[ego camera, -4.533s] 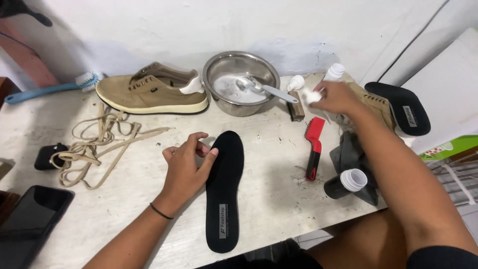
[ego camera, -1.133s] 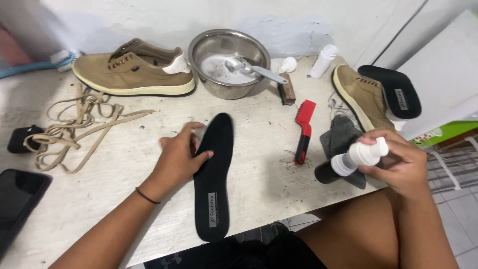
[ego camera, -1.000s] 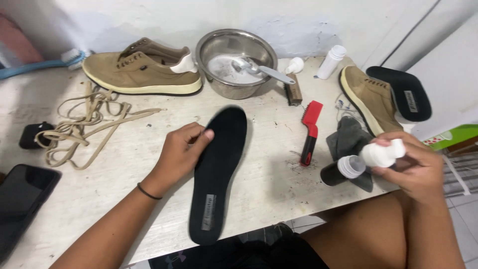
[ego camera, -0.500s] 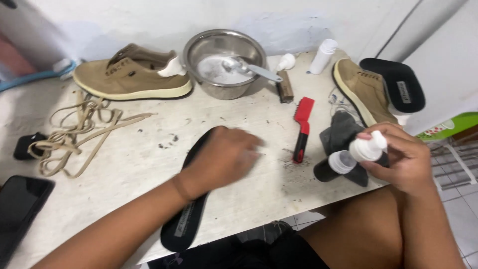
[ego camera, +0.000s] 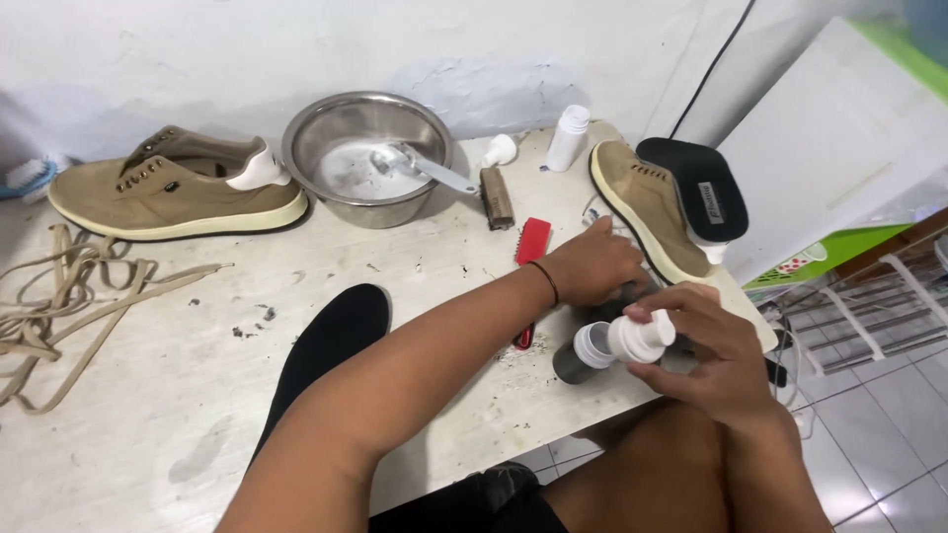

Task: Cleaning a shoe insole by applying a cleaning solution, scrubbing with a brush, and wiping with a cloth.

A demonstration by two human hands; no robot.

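My left hand (ego camera: 591, 268) has left the black insole (ego camera: 331, 341) and now reaches across, fingers curled on a dark cloth (ego camera: 632, 296) by the red brush (ego camera: 531, 247). My right hand (ego camera: 706, 345) pinches a white cap (ego camera: 640, 336) over the small dark bottle (ego camera: 583, 353) at the table's edge (ego camera: 474, 434). I count two tan shoes, two insoles.

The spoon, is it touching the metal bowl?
Touching. The head view shows the spoon lying inside the bowl, its scoop on the bottom and its handle resting across the rim.
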